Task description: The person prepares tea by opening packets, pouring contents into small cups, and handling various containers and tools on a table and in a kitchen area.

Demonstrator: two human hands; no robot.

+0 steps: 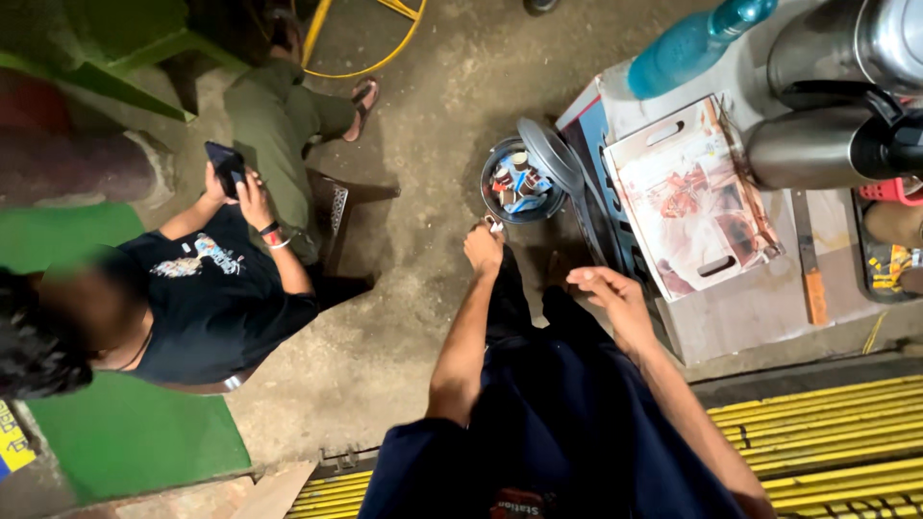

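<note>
My left hand [483,245] reaches down toward a round bin [522,181] on the concrete floor and pinches a small pale scrap at its fingertips, just below the bin's rim. The bin holds several crumpled wrappers and cups, and its grey lid stands tipped open on the right side. My right hand [608,291] hovers loosely curled near the edge of a low table, holding nothing. My dark blue clothes fill the bottom centre.
A seated person [216,288] in a black shirt holds a phone at left. The table at right carries a printed cardboard carrier [692,197], a teal bottle [687,43], steel flasks [817,144] and a knife [810,255]. Yellow ridged steps [817,432] lie at bottom right.
</note>
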